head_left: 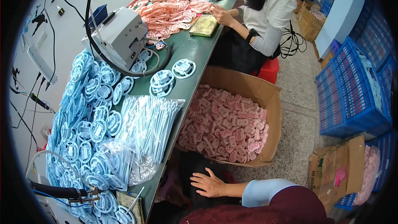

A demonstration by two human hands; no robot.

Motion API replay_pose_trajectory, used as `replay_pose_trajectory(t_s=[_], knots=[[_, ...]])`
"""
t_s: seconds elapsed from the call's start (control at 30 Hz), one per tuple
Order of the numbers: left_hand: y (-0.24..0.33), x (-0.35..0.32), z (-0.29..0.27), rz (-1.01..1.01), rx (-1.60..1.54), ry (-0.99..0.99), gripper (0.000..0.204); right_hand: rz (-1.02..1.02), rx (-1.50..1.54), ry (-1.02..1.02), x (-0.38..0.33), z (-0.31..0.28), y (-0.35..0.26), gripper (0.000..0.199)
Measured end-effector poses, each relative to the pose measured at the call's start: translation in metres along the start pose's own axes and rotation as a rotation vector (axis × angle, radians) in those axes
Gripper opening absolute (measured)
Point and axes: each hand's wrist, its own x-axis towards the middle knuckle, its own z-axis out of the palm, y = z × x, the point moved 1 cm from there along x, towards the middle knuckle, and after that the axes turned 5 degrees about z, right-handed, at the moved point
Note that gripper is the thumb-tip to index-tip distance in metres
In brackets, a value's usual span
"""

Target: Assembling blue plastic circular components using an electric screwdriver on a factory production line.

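Pink plastic pieces [226, 128] fill the open cardboard box [273, 112] on the floor beside the green worktop [188, 54], handy for reaching. Just below the box, one hand [209, 183] lies flat on a dark lap, fingers spread and holding nothing; which hand it is cannot be told. Blue parts [89, 128] heap the worktop.

Ring parts [89, 130] on bench [195, 49] left, carton [248, 87] right, machine [120, 35] behind.
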Motion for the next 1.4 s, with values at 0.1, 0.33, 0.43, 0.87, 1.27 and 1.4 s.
replay_pose_trajectory(t_s=[0.1,0.33,0.43,0.87,1.27,1.4], knots=[[-0.010,-0.009,0.009,0.028,-0.002,-0.020,0.041,-0.017,-0.003,0.016,0.000,0.003,0.000,0.040],[-0.050,-0.022,0.048,0.179,-0.254,0.121,0.048,0.014,-0.060,0.017,-0.002,0.005,-0.009,0.039],[-0.033,-0.021,0.044,-0.132,-0.069,-0.080,0.049,0.001,-0.083,0.014,0.002,0.008,-0.013,0.038],[-0.057,-0.031,0.116,0.013,-0.553,0.608,0.042,0.077,-0.227,0.013,0.010,0.014,-0.025,0.037],[-0.050,-0.025,0.115,-0.003,-0.627,0.636,0.034,0.065,-0.254,0.034,0.012,0.012,-0.028,0.036],[-0.041,-0.022,0.104,-0.015,-0.598,0.607,0.033,0.080,-0.256,0.027,0.010,0.010,-0.027,0.036]])
